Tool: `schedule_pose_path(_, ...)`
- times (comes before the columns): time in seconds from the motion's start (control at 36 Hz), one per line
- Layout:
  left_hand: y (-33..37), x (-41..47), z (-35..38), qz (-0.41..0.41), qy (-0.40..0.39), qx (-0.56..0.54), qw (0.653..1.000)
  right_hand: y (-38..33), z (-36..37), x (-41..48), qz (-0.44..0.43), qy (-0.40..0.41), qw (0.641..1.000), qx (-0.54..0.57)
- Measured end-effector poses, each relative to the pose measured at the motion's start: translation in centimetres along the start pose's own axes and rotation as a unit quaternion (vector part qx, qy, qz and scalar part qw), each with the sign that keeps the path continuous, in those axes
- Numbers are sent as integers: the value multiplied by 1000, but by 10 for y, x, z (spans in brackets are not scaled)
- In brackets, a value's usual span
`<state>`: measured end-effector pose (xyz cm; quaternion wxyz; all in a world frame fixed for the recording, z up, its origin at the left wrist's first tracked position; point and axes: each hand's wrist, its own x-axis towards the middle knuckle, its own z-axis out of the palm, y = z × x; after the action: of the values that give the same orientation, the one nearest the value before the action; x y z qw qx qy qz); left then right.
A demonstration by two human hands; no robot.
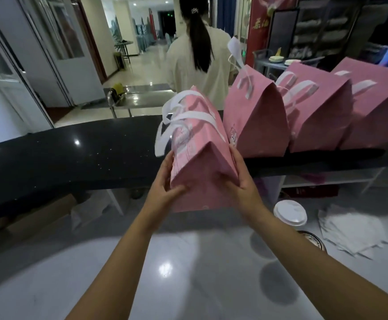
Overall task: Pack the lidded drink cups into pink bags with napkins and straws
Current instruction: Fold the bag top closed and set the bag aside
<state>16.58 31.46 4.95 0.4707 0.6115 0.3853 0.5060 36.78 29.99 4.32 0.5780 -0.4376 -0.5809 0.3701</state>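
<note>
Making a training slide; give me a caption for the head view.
Both hands, left and right, lift a pink bag toward three bags on the black counter.

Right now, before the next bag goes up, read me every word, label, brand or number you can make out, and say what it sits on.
Nothing here reads cleanly.
Red banner at the back: gold brush characters, too blurred to quote.
Held pink bag, between left hand and right hand: faint pale printing, unreadable.
Next pink bag on the black counter: small white motif low down, too small.
Green lit sign down the corridor: unreadable.
Cup lid: no print visible.
</note>
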Motion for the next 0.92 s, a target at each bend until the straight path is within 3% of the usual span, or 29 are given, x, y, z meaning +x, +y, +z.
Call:
schedule_pose_path(0.17,-5,13,0,-1,18,4,1000,0,-1,14,-5,-1,1000,-28)
schedule_pose_path(0.39,-5,51,-7,-24,-58,21,998,4,-8,51,-10,43,998,-49)
schedule_pose_path(0.61,-14,85,0,-33,-7,19,999,16,-17,73,43,109,988,-101)
schedule_pose_path(0.72,-20,101,4,-41,12,10,999,15,-14,72,54,101,986,-120)
schedule_pose_path(0.92,-21,131,6,-49,-28,26,998,9,-13,79,69,92,975,-192)
